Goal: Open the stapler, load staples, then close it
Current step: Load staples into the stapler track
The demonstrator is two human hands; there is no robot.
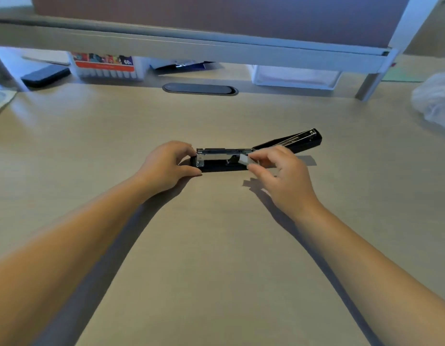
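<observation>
We see the stapler [241, 158] lying open and flat on the worktop [216, 245], between our hands. Our left hand [166, 166] grips its near-left end, thumb on the black base, fingers at the front of the metal tray. Our right hand [279, 176] pinches a strip of staples [244, 159] between thumb and forefinger, tilted over the tray's middle; we cannot tell if it touches the tray. The lid [291, 139] is swung back, stretching away beyond the right hand. Farther ahead, a shelf [216, 51] stands over a marker box [105, 67], and a plastic bag [436, 101] lies off to the right.
</observation>
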